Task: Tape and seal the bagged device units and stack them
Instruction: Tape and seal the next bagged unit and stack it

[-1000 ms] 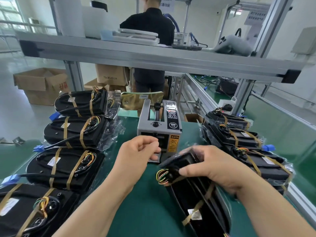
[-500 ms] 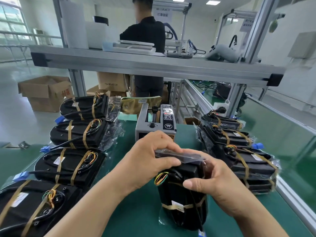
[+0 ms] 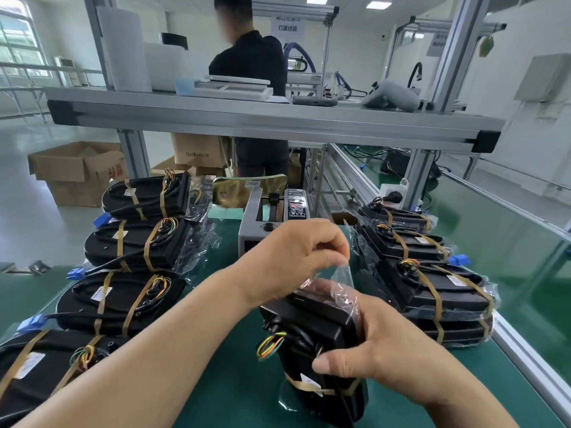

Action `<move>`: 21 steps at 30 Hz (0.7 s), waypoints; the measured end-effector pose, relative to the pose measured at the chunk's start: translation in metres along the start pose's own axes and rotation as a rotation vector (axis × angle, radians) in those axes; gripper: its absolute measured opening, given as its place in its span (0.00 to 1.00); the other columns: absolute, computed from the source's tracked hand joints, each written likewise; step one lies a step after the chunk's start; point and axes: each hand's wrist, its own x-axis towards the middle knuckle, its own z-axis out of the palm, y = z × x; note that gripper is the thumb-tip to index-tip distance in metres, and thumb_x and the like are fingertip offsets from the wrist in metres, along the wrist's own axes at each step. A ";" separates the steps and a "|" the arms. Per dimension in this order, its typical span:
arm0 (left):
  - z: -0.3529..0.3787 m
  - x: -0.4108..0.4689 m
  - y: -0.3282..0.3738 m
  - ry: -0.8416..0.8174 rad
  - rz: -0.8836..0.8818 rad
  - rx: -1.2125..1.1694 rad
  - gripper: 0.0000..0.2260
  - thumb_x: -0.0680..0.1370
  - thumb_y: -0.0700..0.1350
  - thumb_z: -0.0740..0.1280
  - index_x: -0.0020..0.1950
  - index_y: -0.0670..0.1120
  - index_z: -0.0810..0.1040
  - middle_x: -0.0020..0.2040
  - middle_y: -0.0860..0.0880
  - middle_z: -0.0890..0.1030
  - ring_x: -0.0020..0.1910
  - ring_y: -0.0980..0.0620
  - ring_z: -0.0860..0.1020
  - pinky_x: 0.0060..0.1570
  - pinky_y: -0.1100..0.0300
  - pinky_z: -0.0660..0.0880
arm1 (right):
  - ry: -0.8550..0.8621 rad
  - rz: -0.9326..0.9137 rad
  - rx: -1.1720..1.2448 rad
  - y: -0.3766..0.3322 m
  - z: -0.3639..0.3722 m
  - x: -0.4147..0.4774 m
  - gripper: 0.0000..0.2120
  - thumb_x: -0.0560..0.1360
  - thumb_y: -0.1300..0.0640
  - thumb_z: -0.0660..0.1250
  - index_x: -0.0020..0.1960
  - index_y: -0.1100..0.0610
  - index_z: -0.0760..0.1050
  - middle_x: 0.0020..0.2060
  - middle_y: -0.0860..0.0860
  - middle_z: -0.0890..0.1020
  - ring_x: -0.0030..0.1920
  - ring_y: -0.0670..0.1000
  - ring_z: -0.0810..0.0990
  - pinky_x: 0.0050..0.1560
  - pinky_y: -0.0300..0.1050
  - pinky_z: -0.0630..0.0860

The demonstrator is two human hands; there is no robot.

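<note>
Lower centre of the frame: one bagged device unit (image 3: 312, 322) stands on end on the green bench mat (image 3: 216, 381), a black housing with coloured wires (image 3: 272, 341) at its left side and a tan tape band (image 3: 309, 386) round its lower part. The right hand (image 3: 380, 344), entering from the lower right, grips the unit from the right; its thumb lies across the front face and its fingers curl behind, out of sight. Just above, at the centre of the frame, the left hand (image 3: 296, 251) has its fingers curled and pinches the upper edge of the clear bag mouth (image 3: 340, 276), which stands up loose above the housing.

Left side of the frame: four taped units lie in a row running from the lower left corner toward the middle left, the nearest (image 3: 34, 366) partly cut off, the farthest (image 3: 145, 193) near the bench's far edge; each carries tan bands and a blue connector.

Right side: a stack of taped units (image 3: 438, 291) in clear bags lies beside the bench's aluminium rail.

Behind the left hand: a grey tape dispenser (image 3: 247, 233), partly hidden.

Upper half: an aluminium shelf (image 3: 247, 118) spans the frame; behind it a person in black (image 3: 250, 57) stands facing away. Cardboard boxes (image 3: 74, 171) sit on the floor at middle left.
</note>
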 end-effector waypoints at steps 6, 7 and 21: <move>-0.012 -0.005 -0.044 0.543 -0.393 -0.252 0.07 0.78 0.47 0.70 0.41 0.52 0.84 0.34 0.57 0.82 0.34 0.63 0.77 0.39 0.70 0.75 | 0.322 0.061 -0.001 0.012 0.004 -0.009 0.32 0.66 0.59 0.79 0.65 0.40 0.73 0.49 0.46 0.87 0.50 0.46 0.86 0.51 0.36 0.80; -0.009 -0.012 -0.054 0.662 -0.544 -0.349 0.08 0.79 0.46 0.69 0.40 0.50 0.84 0.32 0.56 0.81 0.32 0.62 0.76 0.34 0.69 0.74 | 0.378 0.067 0.037 0.015 0.007 -0.009 0.34 0.67 0.63 0.79 0.66 0.40 0.72 0.46 0.47 0.88 0.47 0.47 0.86 0.47 0.34 0.80; 0.027 -0.018 -0.102 0.724 -1.261 -1.035 0.09 0.79 0.45 0.70 0.39 0.45 0.79 0.23 0.55 0.76 0.19 0.62 0.71 0.19 0.70 0.63 | 0.679 -0.012 0.153 0.013 0.031 -0.004 0.41 0.64 0.78 0.74 0.63 0.40 0.70 0.37 0.33 0.84 0.35 0.35 0.83 0.33 0.20 0.71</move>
